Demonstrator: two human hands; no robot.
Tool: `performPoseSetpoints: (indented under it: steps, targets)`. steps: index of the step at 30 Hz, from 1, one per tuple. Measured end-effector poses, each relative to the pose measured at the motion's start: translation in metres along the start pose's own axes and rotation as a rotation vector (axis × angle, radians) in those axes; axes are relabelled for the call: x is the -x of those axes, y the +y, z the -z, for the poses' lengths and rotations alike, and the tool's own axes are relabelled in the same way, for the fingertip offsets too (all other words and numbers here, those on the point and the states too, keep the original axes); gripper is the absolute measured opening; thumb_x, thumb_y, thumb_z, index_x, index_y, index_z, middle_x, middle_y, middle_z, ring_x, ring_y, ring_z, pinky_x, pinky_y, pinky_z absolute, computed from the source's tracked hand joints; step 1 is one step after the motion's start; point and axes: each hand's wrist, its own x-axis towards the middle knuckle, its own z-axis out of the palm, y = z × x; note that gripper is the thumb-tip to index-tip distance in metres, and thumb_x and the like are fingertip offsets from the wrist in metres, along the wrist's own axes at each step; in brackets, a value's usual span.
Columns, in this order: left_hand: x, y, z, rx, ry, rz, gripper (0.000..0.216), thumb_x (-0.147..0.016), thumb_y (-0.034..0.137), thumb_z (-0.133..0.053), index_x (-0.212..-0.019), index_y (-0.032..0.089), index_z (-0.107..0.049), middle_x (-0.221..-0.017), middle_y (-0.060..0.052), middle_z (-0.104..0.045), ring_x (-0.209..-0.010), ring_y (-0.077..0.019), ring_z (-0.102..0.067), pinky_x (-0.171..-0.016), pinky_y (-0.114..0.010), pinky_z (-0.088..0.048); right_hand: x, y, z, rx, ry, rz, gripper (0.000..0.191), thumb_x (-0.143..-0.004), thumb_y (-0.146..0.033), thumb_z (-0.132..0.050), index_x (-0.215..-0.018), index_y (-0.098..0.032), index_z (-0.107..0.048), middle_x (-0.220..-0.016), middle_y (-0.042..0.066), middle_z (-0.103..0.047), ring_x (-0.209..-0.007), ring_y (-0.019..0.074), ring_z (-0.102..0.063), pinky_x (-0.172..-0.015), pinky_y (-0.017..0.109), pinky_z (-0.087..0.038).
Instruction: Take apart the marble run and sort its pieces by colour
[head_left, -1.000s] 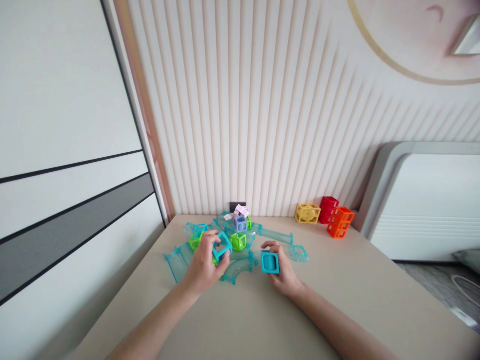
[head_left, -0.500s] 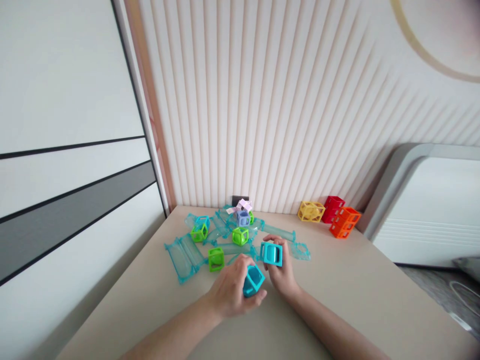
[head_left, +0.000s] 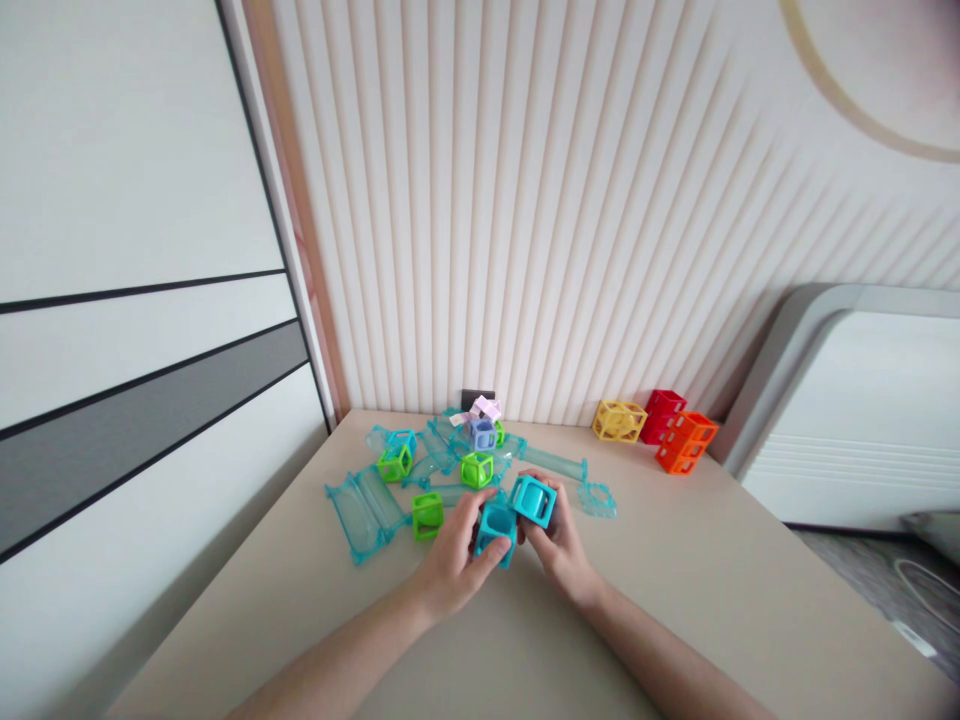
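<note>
My left hand (head_left: 452, 568) grips a teal open-frame cube (head_left: 495, 529) just above the beige table (head_left: 675, 600). My right hand (head_left: 559, 545) holds a second teal cube (head_left: 533, 501), tilted, right beside the first; the two cubes nearly touch at their corners. Both hands sit in front of a heap of clear teal track pieces (head_left: 364, 505) and small cubes.
Green cubes (head_left: 427, 515) (head_left: 477, 469) (head_left: 394, 463), a lilac cube (head_left: 482, 433) and a pink piece (head_left: 484, 408) lie among the track. A yellow cube (head_left: 619, 420), a red cube (head_left: 662, 413) and orange cubes (head_left: 684, 442) stand at the back right by the ribbed wall. A white cabinet (head_left: 847, 400) stands at right.
My left hand took a teal cube out of the heap, carried it right and toward me, then brought it up against the cube in my right hand, which tilted.
</note>
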Motion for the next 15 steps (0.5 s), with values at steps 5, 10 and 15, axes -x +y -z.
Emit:
performPoseSetpoints:
  steps: [5,10,15]
  targets:
    - [-0.0035,-0.0011,0.0014,0.093,0.006,0.086,0.05,-0.091,0.054,-0.061,-0.127,0.02,-0.059,-0.104,-0.01,-0.068,-0.08,-0.0214,-0.066,-0.067,-0.031,-0.054,0.0024,-0.005,0.0036,0.034,-0.176,0.048,0.042,-0.097,-0.052,-0.054,-0.129,-0.029,-0.041,-0.148,0.014,-0.037,-0.138,0.0304,-0.043,-0.108,0.046,-0.046]
    - [-0.0033,-0.0023,0.0027,0.209,0.003,0.172,0.055,-0.088,0.056,-0.065,-0.126,0.018,-0.059,-0.106,-0.009,-0.07,-0.076,-0.0196,-0.066,-0.064,-0.029,-0.053,0.004,-0.0066,0.0052,-0.096,-0.254,-0.003,0.046,-0.095,-0.051,-0.059,-0.135,-0.031,-0.046,-0.155,0.011,-0.032,-0.141,0.0306,-0.041,-0.113,0.046,-0.04]
    - [-0.0034,-0.0043,-0.001,0.343,-0.003,0.245,0.064,-0.084,0.055,-0.071,-0.133,0.018,-0.054,-0.115,-0.011,-0.067,-0.078,-0.019,-0.066,-0.066,-0.03,-0.055,0.0006,-0.0041,0.0061,-0.126,-0.178,-0.032,0.038,-0.094,-0.047,-0.064,-0.127,-0.031,-0.054,-0.15,0.009,-0.039,-0.131,0.0296,-0.05,-0.107,0.045,-0.046]
